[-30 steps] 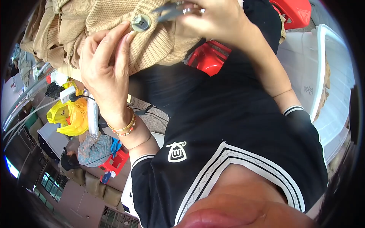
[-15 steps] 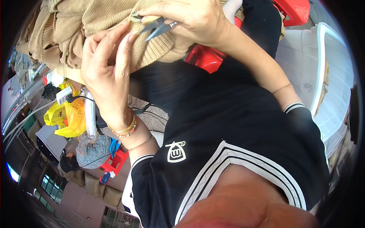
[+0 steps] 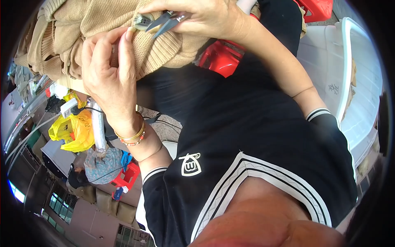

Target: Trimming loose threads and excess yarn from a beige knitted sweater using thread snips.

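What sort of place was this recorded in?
Probably a garment workshop: tan knitwear with a button at it, dark snips in the right hand, and a large whitish plastic bin alongside.

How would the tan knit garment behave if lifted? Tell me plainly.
The tan knit garment would probably hang floppy, since it lies in loose folds. Its ribbed band looks stretchy, so it may give when pulled. It's unlikely to slip much, as the knit looks coarse and textured.

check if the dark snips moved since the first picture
Yes: judged against the white tub, the snips in the right hand have moved left and down the picture, to beside the button.
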Demonstrator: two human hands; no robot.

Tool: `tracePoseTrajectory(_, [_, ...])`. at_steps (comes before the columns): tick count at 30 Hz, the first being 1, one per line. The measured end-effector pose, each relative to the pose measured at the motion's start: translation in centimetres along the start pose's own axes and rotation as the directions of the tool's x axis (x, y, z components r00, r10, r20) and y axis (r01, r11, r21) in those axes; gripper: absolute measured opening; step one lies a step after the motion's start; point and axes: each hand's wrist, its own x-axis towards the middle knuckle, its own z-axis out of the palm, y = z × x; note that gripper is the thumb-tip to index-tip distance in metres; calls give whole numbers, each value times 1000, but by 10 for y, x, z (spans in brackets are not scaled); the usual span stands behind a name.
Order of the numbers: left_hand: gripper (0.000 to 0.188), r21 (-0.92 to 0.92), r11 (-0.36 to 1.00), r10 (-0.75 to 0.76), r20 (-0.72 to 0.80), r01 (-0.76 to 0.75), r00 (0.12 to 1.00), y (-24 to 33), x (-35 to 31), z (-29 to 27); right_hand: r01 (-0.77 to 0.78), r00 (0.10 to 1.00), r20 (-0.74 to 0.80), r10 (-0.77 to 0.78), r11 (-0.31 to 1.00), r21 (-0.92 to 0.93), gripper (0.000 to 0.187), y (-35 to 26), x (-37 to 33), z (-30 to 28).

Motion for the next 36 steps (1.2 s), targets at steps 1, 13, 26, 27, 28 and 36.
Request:
tracePoseTrajectory(1, [10, 1, 1000, 6, 4, -6, 1000, -4, 0, -1, -5, 1000, -5, 5, 1000, -1, 29, 0, 1, 4])
tracePoseTrajectory(13, [14, -119, 980, -135, 178, 157, 975, -7, 6, -13, 137, 849, -527, -36, 979, 153, 14, 5, -1, 49])
tracePoseTrajectory(26, [5, -120, 993, 8, 28, -5, 1000, -12, 8, -1, -51, 988, -152, 32, 991, -122, 14, 4, 7, 43])
tracePoseTrajectory(27, [5, -106, 994, -30, 50, 35, 998, -12, 8, -2, -88, 989, -126, 74, 989, -115, 14, 0, 8, 39])
tracePoseTrajectory(28, [5, -105, 994, -31, 50, 36, 998, -13, 8, -1, -126, 988, -99, 115, 986, -109, 14, -3, 9, 35])
tracePoseTrajectory(36, [8, -207, 978, -19, 20, 23, 1000, -8, 8, 6, 75, 867, -475, 149, 904, 422, 13, 11, 0, 44])
